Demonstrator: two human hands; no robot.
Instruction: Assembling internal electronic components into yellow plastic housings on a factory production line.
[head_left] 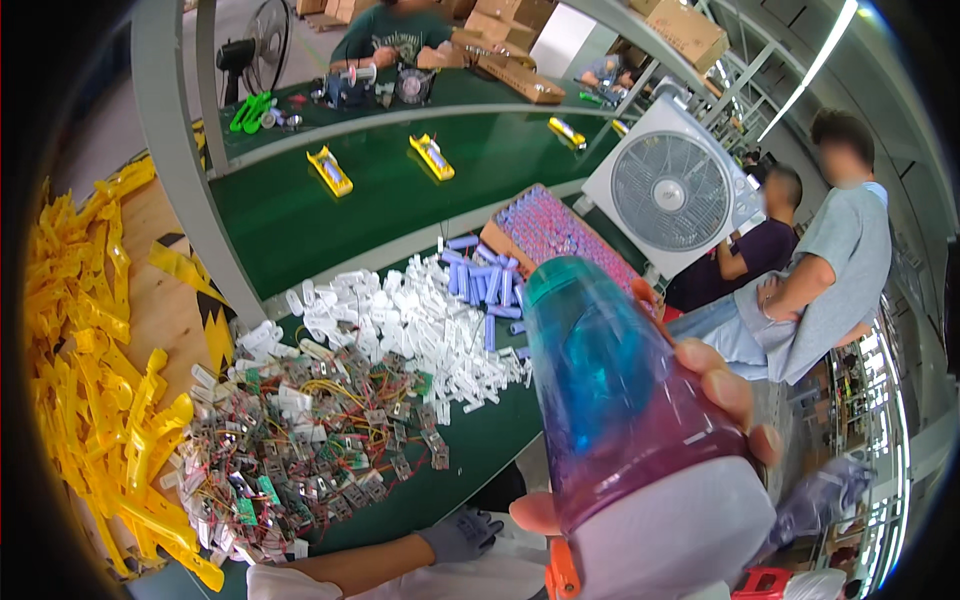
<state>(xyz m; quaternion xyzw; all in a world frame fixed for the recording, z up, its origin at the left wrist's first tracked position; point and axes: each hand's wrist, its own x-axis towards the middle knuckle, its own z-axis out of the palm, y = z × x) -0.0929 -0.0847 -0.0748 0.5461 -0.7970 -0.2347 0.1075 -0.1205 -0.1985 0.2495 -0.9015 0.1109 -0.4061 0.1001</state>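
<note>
My right hand (735, 395) is closed round a translucent water bottle (610, 390), held up close and tilted. Its base is teal, its body shades into purple, and its pale lid (670, 535) faces me with an orange clasp (562, 570) at the side. Fingers show along the bottle's right side, and one digit shows at its left; the palm is hidden behind it. Lower down, my left hand (465, 535) wears a grey glove and rests over pale cloth, its fingers loosely apart and holding nothing. The bottle covers part of the bench behind it.
On the green bench lie wired circuit boards (310, 440), white plastic parts (400, 320) and purple cylinders (485, 280). Yellow plastic parts (110, 400) heap at left. A box fan (670, 190) stands beyond. Yellow assemblies (330, 171) sit on the green belt. Other people (815, 250) are nearby.
</note>
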